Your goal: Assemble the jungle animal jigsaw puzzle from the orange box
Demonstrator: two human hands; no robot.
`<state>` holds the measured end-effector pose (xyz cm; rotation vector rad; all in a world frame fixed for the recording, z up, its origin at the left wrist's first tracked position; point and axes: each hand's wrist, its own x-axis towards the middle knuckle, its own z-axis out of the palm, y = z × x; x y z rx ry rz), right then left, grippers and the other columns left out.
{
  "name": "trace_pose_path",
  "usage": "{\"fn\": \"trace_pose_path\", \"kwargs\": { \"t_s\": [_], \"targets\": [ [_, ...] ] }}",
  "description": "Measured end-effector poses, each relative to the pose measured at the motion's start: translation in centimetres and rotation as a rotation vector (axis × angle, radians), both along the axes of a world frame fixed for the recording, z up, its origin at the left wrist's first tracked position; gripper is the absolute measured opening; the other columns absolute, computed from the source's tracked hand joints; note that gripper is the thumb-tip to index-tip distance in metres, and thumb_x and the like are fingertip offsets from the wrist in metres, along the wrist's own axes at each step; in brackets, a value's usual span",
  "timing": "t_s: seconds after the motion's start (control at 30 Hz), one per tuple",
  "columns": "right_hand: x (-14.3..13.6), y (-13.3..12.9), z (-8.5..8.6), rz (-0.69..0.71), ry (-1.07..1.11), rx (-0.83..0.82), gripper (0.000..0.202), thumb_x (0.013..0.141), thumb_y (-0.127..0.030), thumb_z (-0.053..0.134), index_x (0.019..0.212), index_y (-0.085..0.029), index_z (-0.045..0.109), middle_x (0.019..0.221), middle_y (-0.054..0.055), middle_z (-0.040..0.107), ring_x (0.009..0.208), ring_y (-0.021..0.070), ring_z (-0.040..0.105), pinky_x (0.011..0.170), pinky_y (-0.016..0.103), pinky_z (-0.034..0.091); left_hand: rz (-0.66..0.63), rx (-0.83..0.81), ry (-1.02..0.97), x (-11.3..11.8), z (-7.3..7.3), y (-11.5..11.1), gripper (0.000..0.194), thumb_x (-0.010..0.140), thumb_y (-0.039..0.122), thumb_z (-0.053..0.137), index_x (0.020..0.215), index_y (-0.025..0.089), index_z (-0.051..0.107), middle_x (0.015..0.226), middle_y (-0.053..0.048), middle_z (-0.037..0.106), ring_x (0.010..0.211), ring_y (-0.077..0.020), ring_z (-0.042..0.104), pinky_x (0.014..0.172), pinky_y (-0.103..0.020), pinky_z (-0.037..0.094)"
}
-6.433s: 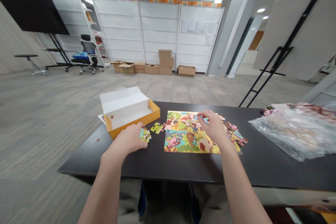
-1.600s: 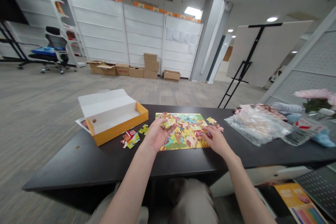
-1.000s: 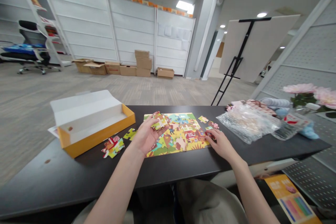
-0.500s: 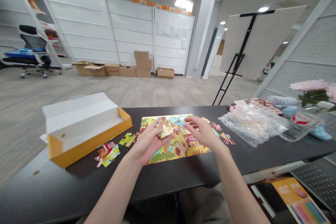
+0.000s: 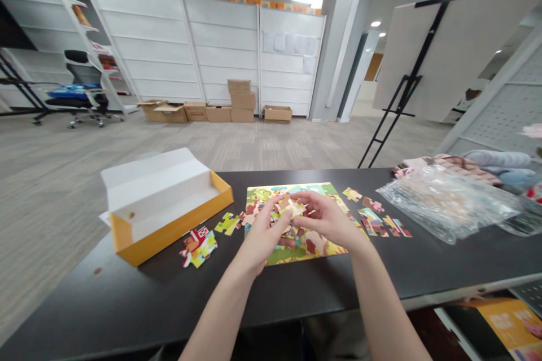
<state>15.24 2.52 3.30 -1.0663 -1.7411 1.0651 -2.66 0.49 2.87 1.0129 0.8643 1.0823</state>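
Observation:
Above a colourful jigsaw puzzle board, my left hand is closed round joined-looking jigsaw puzzle pieces in brown, white and green. My right hand meets it from the other side, its curled fingers gripping the edge of those pieces. Both hands hide the middle of the board. On the left lie a green piece and a small heap of pieces with a red barn print. Several loose pieces are scattered to the board's right.
An open orange-and-white box stands at the left of the black table. Crinkled clear plastic bags and folded cloths lie to the right. Beyond the table are an easel board and cardboard boxes.
My right hand has come in to the pieces in my left hand, and its fingers have curled onto them. The left fingers have closed more. The view has turned a little left.

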Motion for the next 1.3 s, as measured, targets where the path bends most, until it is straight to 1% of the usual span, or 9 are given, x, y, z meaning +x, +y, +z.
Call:
{"fn": "trace_pose_path", "kwargs": {
  "t_s": [0.13,0.27,0.5,0.67,0.8,0.97,1.1,1.17,1.3],
  "targets": [
    [-0.5,0.5,0.2,0.000,0.065,-0.001,0.040,0.078,-0.036,0.080,0.114,-0.023,0.068,0.112,0.007,0.072,0.095,0.0200,0.069,0.075,0.031,0.058,-0.001,0.009,-0.032,-0.3,-0.1,-0.3,0.070,0.081,0.043,0.078,0.144,0.028,0.049,0.114,-0.008,0.066,0.077,-0.0163,0.068,0.057,-0.027,0.061],
    [-0.8,0.5,0.7,-0.030,0.100,-0.019,0.036,0.075,-0.034,0.082,0.106,-0.021,0.068,0.101,0.006,0.073,0.088,0.0180,0.068,0.075,0.030,0.055,-0.023,0.008,-0.030,-0.6,-0.4,-0.7,0.072,0.085,0.041,0.074,0.149,0.031,0.043,0.114,-0.008,0.065,0.080,-0.0166,0.067,0.059,-0.026,0.060],
    [-0.2,0.6,0.8,-0.046,0.227,-0.138,0.039,0.076,-0.039,0.082,0.106,-0.023,0.063,0.084,0.000,0.071,0.071,0.0144,0.065,0.064,0.028,0.051,-0.063,-0.039,-0.064,-0.7,-0.3,-0.9,0.071,0.084,0.037,0.075,0.148,0.030,0.044,0.133,-0.012,0.058,0.101,-0.0231,0.066,0.067,-0.031,0.063],
    [-0.1,0.5,0.8,-0.121,0.284,-0.193,0.044,0.074,-0.042,0.083,0.107,-0.024,0.059,0.084,0.001,0.073,0.074,0.0179,0.069,0.067,0.030,0.053,-0.061,-0.012,-0.016,-0.5,-0.1,-0.8,0.060,0.082,0.035,0.077,0.136,0.024,0.052,0.116,-0.009,0.065,0.094,-0.0205,0.066,0.065,-0.028,0.061],
    [-0.8,0.6,0.8,-0.171,0.319,-0.177,0.047,0.071,-0.044,0.085,0.105,-0.023,0.059,0.083,0.001,0.074,0.073,0.0180,0.070,0.065,0.029,0.054,-0.038,0.003,-0.014,-0.3,-0.2,-0.7,0.061,0.080,0.035,0.078,0.134,0.024,0.052,0.111,-0.007,0.066,0.086,-0.0176,0.065,0.063,-0.027,0.061],
    [0.4,1.4,0.6,-0.359,0.342,-0.058,0.051,0.068,-0.048,0.085,0.105,-0.022,0.061,0.078,0.001,0.073,0.067,0.0170,0.068,0.061,0.029,0.053,-0.003,0.031,-0.031,-0.5,-0.1,-0.5,0.057,0.078,0.038,0.078,0.128,0.023,0.057,0.110,-0.006,0.065,0.079,-0.0140,0.064,0.060,-0.025,0.059],
    [4.4,3.1,0.0,-0.719,0.273,0.152,0.049,0.068,-0.047,0.082,0.103,-0.020,0.061,0.078,0.004,0.072,0.068,0.0190,0.068,0.061,0.030,0.052,0.073,0.004,-0.066,-0.9,0.0,-0.2,0.059,0.074,0.040,0.082,0.125,0.023,0.058,0.097,-0.002,0.065,0.069,-0.0097,0.061,0.057,-0.020,0.056],
    [6.7,4.1,-0.6,-0.868,0.180,0.207,0.044,0.069,-0.046,0.077,0.101,-0.019,0.061,0.081,0.006,0.072,0.067,0.0192,0.067,0.062,0.031,0.052,0.104,-0.013,-0.074,-1.1,0.1,-0.2,0.059,0.073,0.040,0.083,0.124,0.023,0.059,0.089,0.000,0.063,0.067,-0.0094,0.060,0.055,-0.018,0.054],
    [10.0,5.4,-2.3,-0.946,-0.154,0.180,0.034,0.071,-0.044,0.069,0.094,-0.018,0.066,0.083,0.010,0.074,0.069,0.0215,0.067,0.066,0.033,0.051,0.107,-0.024,-0.066,-1.5,0.2,-0.4,0.059,0.072,0.041,0.084,0.123,0.024,0.060,0.086,0.002,0.062,0.063,-0.0079,0.059,0.051,-0.016,0.051]
  ]
}}
